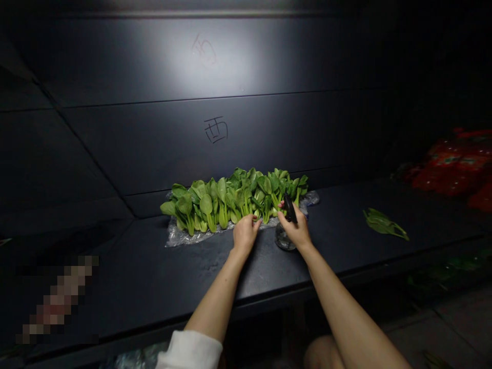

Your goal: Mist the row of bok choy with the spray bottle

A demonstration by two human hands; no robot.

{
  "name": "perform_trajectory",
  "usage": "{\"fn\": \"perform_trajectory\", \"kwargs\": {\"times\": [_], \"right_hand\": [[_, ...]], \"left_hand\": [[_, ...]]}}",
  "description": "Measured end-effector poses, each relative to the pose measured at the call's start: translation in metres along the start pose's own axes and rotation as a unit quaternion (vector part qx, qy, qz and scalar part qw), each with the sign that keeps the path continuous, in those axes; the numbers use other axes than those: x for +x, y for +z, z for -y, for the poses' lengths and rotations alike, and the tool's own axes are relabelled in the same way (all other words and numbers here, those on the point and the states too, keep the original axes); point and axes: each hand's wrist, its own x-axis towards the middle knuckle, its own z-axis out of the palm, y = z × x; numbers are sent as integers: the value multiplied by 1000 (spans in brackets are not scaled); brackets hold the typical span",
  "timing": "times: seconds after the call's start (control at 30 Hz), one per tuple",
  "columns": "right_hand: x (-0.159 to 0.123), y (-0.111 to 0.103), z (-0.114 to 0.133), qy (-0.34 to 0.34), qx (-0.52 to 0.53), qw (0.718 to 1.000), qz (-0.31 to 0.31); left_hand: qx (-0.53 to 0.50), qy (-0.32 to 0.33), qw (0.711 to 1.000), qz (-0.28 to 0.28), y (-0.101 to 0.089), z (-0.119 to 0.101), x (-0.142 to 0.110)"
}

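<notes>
While row of bok choy (pixel 230 200) lies lengthwise across plastic sheet (pixel 180 237), left grip (pixel 246 234) curls loosely at near stems, hold unclear; right grip (pixel 294 229), nearer row's right end, clenches black tool (pixel 290 207), perhaps shears.

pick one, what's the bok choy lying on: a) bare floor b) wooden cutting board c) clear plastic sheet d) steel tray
c, the bok choy lies in a row on a crumpled clear plastic sheet spread on the dark table.
</notes>
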Motion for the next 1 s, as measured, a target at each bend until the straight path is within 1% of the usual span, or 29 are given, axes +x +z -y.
{"fn": "perform_trajectory", "kwargs": {"times": [0.1, 0.2, 0.3, 0.37, 0.47, 0.53, 0.67, 0.87, 1.0], "right_hand": [[0, -2, 2, -5, 0, 1000, 3], [0, -3, 3, -3, 8, 1000, 9], [0, -3, 1, 3, 15, 1000, 14], [0, -3, 0, 8, 20, 1000, 16], [1, -3, 0, 7, 25, 999, 21], [0, -4, 1, 6, 25, 999, 24], [0, -4, 3, 12, 27, 999, 26], [0, -3, 1, 13, 25, 999, 28], [0, -2, -1, 9, 26, 999, 29]], "left_hand": [[28, -40, 999, 23, 8, -18, 11], [54, -61, 996, 33, 16, -28, 19], [68, -74, 994, 40, 24, -30, 24], [58, -92, 994, 28, 26, -29, 25], [15, -115, 993, 5, 25, -27, 27], [-2, -109, 994, 11, 22, -27, 30], [2, -89, 995, 37, 19, -30, 35], [2, -118, 993, -18, 27, -32, 35], [-20, -76, 997, 4, 26, -25, 34]]}}
